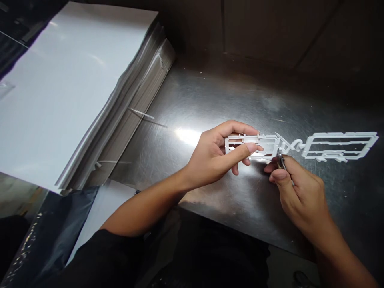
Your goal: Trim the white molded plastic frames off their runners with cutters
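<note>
Black sleeve (105, 256) lies nearest. The left hand (210, 155) has its grip pinching a white frame (250, 139) over the metal surface (228, 96); the right hand (301, 192) clenches a small metal tool (281, 161) at the frame's end. A second frame (333, 154) extends rightward; stacked sheets (75, 80) lie left.

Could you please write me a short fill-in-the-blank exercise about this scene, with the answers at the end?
1. The left hand holds a plastic frame whose colour is ____.
2. The right hand holds a small metal tool near this frame's ____ end in the picture.
3. In the picture, a thick stack of sheets lies to the ____ of both hands.
4. The left sleeve is coloured ____.

Missing words: white; right; left; black.
</note>
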A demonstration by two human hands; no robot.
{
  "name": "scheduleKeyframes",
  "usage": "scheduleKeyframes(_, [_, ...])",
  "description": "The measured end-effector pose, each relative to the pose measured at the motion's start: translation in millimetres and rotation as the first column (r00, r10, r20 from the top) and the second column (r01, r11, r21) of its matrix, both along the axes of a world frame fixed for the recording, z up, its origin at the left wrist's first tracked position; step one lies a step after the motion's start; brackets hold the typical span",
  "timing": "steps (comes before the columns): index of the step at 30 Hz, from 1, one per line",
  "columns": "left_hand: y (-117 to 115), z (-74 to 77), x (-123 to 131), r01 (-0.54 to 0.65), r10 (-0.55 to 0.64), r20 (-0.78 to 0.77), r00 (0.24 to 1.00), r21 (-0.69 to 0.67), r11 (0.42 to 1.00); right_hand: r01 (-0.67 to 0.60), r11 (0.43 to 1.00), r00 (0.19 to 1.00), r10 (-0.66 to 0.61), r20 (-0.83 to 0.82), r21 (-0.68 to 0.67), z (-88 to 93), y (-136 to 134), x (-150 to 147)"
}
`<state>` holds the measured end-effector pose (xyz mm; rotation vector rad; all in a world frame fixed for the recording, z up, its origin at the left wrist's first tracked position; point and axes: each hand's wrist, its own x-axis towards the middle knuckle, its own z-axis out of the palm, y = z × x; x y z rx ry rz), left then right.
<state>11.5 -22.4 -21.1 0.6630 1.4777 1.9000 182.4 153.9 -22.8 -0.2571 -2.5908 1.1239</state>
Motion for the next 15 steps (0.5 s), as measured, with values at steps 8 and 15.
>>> scheduleKeyframes(8, [0, -2.7, 1, 0.01, -0.01, -0.005, 1.0, -0.029, 1.0, 0.015, 0.993, 1.0, -0.014, -0.012, 0.114, 2.3, 0, -2])
scheduleKeyframes(15, [-6, 0.1, -16, -0.118, 0.044, -0.414, 0.909, -0.154, 0.981, -0.046, 0.967, 0.999, 0.042, 0.019, 0.249, -11.5, -10, -1])
